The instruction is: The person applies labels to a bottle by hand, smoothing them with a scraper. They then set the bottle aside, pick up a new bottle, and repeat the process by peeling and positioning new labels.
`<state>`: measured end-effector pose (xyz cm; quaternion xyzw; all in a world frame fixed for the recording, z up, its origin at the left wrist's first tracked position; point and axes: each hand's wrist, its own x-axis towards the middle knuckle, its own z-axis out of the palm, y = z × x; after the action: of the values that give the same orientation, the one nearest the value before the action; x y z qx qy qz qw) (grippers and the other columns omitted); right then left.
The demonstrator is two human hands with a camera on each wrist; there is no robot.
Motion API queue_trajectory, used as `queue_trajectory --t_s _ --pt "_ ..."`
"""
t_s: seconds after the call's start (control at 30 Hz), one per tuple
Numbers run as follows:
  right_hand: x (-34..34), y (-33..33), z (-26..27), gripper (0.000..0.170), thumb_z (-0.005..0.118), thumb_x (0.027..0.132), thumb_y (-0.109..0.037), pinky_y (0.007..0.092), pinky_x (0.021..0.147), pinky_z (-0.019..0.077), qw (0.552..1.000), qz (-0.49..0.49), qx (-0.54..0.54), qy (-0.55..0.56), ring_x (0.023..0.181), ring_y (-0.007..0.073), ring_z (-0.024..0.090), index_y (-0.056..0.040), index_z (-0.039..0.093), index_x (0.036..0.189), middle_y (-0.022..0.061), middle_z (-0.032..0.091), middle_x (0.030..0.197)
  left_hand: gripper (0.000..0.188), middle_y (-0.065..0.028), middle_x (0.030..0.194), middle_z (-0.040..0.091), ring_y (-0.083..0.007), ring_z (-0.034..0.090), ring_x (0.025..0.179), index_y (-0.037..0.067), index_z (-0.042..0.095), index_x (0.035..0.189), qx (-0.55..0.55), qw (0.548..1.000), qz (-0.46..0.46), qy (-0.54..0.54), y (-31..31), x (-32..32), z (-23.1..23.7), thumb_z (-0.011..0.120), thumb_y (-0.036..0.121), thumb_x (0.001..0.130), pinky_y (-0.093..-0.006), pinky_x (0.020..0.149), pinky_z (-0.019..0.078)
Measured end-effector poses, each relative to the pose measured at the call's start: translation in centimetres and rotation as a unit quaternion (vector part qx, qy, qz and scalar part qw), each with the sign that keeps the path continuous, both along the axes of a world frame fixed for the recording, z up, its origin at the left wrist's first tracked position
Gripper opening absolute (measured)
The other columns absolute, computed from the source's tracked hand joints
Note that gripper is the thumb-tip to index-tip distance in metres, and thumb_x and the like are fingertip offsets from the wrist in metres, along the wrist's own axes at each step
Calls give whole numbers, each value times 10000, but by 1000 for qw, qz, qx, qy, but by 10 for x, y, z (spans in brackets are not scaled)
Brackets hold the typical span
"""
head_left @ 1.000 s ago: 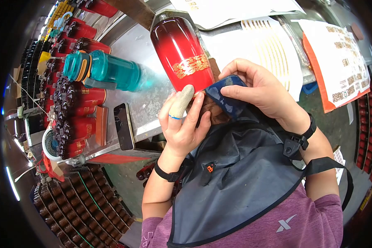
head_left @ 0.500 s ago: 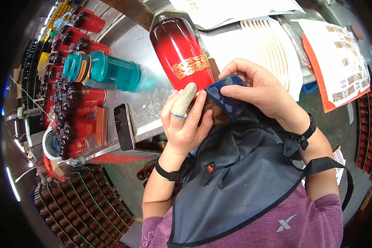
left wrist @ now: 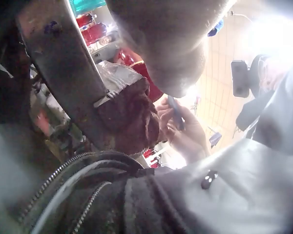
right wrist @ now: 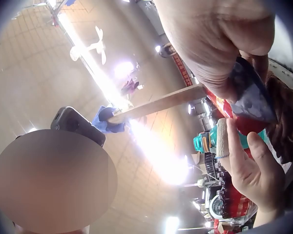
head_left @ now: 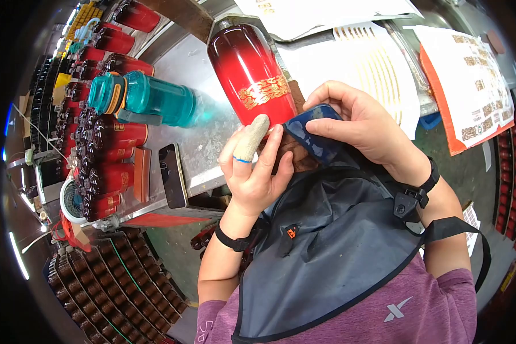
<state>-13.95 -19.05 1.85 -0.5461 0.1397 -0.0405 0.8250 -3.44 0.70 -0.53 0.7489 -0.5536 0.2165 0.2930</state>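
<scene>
A glossy red bottle [head_left: 243, 63], dark at its far end and with a gold pattern band, lies on its side before me. My left hand [head_left: 252, 172] is at the bottle's near end, its fingertips right at the edge. One finger wears a beige cloth sleeve [head_left: 251, 143] with a blue rim. Between thumb and fingers, my right hand [head_left: 364, 123] pinches a flat dark blue scraper-like piece [head_left: 321, 132] with pale worn patches, close beside that same end. Under the bottle's near end is a brown cloth [left wrist: 129, 117].
On the left, a teal water bottle [head_left: 155, 97] lies beside a phone [head_left: 172, 175] and rows of red bottles [head_left: 117, 178]. White sheets with gold strips [head_left: 378, 74] lie at the right, near a printed sheet [head_left: 470, 86] on orange backing.
My left hand shifts slightly at the bottle's near end, while my right hand keeps its place with the blue piece. Red bottles at the upper left have changed position.
</scene>
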Motion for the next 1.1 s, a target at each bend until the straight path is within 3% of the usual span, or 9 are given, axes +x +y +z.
queue_trajectory --t_s 0.33,0.4,0.6,0.73,0.8,1.1 --pt "-1 -3 -4 251 696 888 -75 227 773 516 1000 -2 6 7 872 78 609 -9 594 1107 39 652 948 451 -107 1307 595 -299 511 1180 105 707 1206 5 1000 1 -6 2 0 0 766 143 760 -409 1024 465" --pt "-1 -3 -4 250 697 888 -75 228 774 517 1000 -2 4 8 870 79 610 -9 594 1106 40 653 947 440 -141 1307 599 -310 502 1171 80 682 1252 0 1000 15 4 5 0 -1 742 191 830 -396 1023 391" --pt "0 -1 -4 244 704 891 -65 215 770 518 1000 5 18 -1 862 62 610 -16 590 1101 23 645 948 440 -142 1302 600 -313 499 1173 79 681 1255 8 1000 8 6 1 1 1 742 197 835 -398 1022 390" --pt "0 0 -1 243 708 896 -55 199 768 516 1000 11 21 -2 859 44 605 -22 584 1102 5 632 950 425 -141 1300 600 -312 499 1172 85 692 1242 6 1000 1 6 -1 -1 1 742 207 838 -402 1021 391" --pt "0 -1 -2 243 708 896 -55 198 770 516 1000 9 16 -1 860 44 604 -22 584 1102 5 632 950 419 -109 1293 602 -293 514 1175 98 711 1192 11 1000 15 -2 -2 -2 3 755 161 780 -405 1018 465" --pt "-2 -2 -7 245 708 890 -67 212 773 515 1000 1 12 8 869 62 609 -15 591 1099 22 644 950 407 -112 1299 597 -292 513 1177 93 718 1179 4 1000 15 -12 2 -3 2 758 166 780 -398 1019 461"
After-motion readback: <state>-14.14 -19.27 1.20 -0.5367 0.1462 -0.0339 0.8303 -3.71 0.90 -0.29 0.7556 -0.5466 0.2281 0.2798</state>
